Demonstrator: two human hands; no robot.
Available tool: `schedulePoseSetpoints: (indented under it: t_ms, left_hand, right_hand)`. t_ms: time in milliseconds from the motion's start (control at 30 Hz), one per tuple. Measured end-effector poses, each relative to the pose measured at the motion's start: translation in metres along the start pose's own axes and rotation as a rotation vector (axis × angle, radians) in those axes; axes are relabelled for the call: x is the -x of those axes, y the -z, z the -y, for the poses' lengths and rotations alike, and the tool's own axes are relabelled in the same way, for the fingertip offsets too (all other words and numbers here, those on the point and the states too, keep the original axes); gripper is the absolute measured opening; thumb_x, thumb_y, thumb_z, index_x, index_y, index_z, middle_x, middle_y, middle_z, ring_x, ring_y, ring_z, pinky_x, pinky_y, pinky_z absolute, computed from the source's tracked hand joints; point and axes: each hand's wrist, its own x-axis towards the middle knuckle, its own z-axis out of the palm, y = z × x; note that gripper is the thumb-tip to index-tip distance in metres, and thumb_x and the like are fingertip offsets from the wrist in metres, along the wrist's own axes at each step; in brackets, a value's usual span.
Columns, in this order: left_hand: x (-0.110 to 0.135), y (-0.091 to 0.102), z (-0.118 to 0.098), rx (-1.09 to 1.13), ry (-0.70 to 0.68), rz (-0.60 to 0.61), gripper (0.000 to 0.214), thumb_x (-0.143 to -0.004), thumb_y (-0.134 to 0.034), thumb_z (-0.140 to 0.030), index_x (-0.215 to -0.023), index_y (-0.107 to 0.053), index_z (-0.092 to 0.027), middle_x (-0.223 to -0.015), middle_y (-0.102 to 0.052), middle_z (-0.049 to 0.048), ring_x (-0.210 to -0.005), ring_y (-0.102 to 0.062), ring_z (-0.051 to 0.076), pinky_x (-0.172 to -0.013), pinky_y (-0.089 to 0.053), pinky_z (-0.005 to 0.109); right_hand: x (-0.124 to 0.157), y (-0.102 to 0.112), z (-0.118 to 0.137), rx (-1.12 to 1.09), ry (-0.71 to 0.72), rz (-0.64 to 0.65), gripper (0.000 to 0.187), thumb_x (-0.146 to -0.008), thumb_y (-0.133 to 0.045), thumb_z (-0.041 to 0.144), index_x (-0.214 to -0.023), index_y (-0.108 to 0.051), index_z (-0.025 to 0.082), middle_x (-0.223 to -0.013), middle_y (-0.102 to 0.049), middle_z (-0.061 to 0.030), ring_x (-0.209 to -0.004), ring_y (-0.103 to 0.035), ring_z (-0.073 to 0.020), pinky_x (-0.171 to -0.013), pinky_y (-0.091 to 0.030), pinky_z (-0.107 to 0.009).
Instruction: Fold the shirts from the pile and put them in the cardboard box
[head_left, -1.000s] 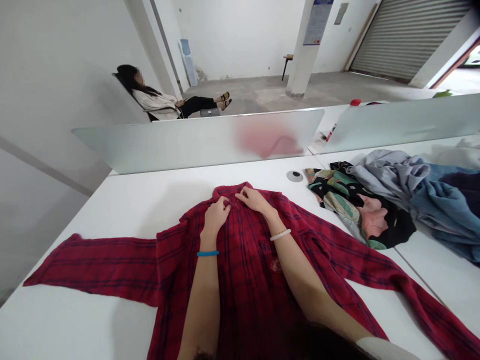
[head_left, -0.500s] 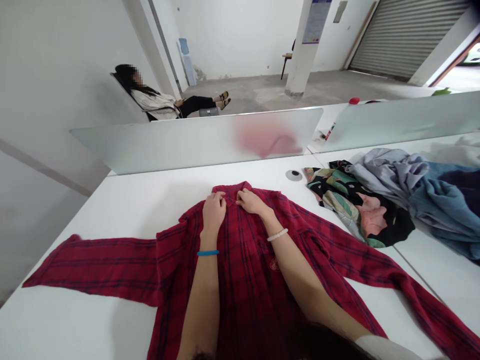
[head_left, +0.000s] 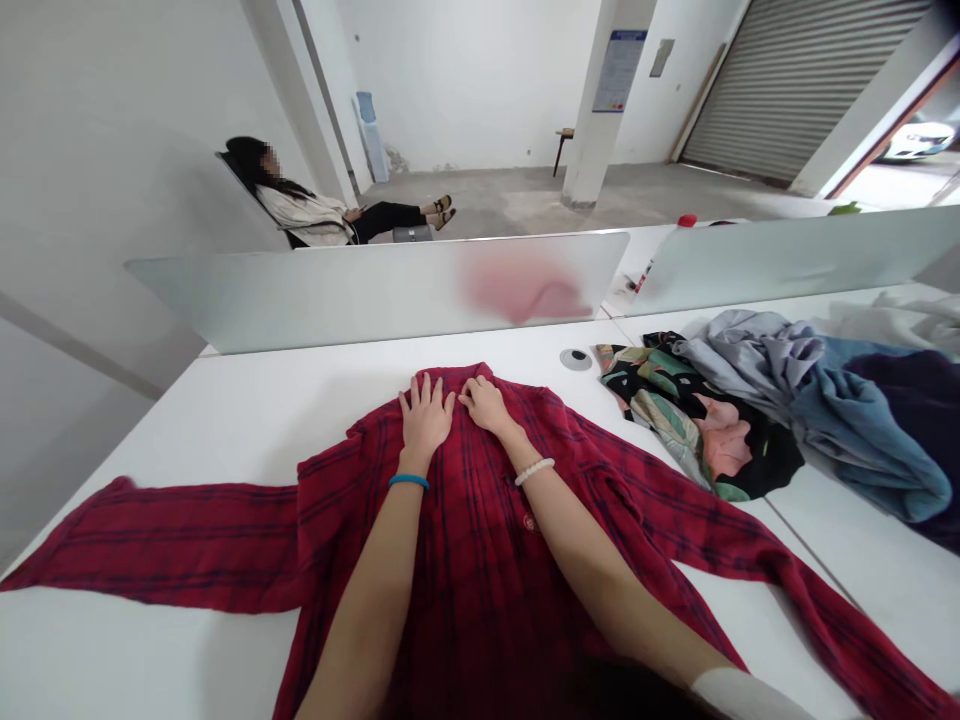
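A red plaid shirt [head_left: 480,560] lies spread flat on the white table [head_left: 247,410], sleeves stretched out to both sides. My left hand [head_left: 424,414], with a blue band at the wrist, rests flat on the shirt near the collar, fingers spread. Beside it, my right hand [head_left: 484,402], with a white bead bracelet, lies on the collar with its fingers curled down onto the cloth. The two hands nearly touch.
A heap of clothes [head_left: 757,410] lies at the right: a dark floral piece, a grey one, a blue one. Frosted glass dividers [head_left: 360,295] edge the table's far side. A round cable grommet [head_left: 576,359] sits near the heap. Another person [head_left: 315,205] reclines in a chair beyond.
My left hand has gone from pinching the collar to lying flat with fingers spread. The right hand has stayed at the collar. The view has tilted a little.
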Motion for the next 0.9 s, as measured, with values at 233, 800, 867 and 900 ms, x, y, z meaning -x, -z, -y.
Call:
schedulePoseSetpoints:
  t_ms: [233, 800, 867, 900]
  left_hand:
    - [-0.034, -0.01, 0.008, 0.047, 0.02, -0.011, 0.057, -0.096, -0.025, -0.041, -0.141, -0.041, -0.011, -0.152, -0.032, 0.0158, -0.141, -0.021, 0.036, -0.111, -0.017, 0.06]
    - [0.041, 0.02, 0.014, 0.039, -0.059, -0.019, 0.056, -0.095, -0.032, -0.036, -0.141, -0.039, -0.005, -0.152, -0.028, 0.0214, -0.142, -0.019, 0.035, -0.113, -0.018, 0.054]
    - [0.095, 0.032, 0.032, 0.024, -0.095, 0.056, 0.057, -0.095, -0.032, -0.039, -0.143, -0.037, -0.009, -0.151, -0.031, 0.0179, -0.142, -0.021, 0.032, -0.113, -0.021, 0.051]
    - [0.124, 0.04, 0.044, 0.023, -0.076, 0.087, 0.057, -0.095, -0.032, -0.041, -0.144, -0.035, -0.012, -0.152, -0.031, 0.0146, -0.142, -0.022, 0.031, -0.113, -0.024, 0.05]
  right_hand:
    - [-0.023, -0.004, 0.007, 0.099, -0.001, -0.077, 0.025, -0.099, -0.034, 0.029, -0.11, -0.051, 0.014, -0.114, -0.053, -0.0145, -0.105, -0.05, -0.0254, -0.087, -0.04, -0.039]
    - [-0.063, -0.008, 0.006, 0.153, 0.014, -0.124, 0.027, -0.095, -0.033, 0.022, -0.111, -0.05, 0.008, -0.117, -0.054, -0.0203, -0.106, -0.048, -0.029, -0.09, -0.038, -0.042]
    - [-0.065, -0.01, 0.004, 0.146, 0.015, -0.122, 0.028, -0.095, -0.032, 0.022, -0.112, -0.049, 0.007, -0.117, -0.053, -0.0216, -0.107, -0.048, -0.0298, -0.09, -0.038, -0.043]
    - [-0.066, -0.011, 0.003, 0.143, 0.013, -0.123, 0.029, -0.095, -0.031, 0.021, -0.113, -0.049, 0.007, -0.117, -0.053, -0.0222, -0.107, -0.048, -0.0301, -0.09, -0.037, -0.043]
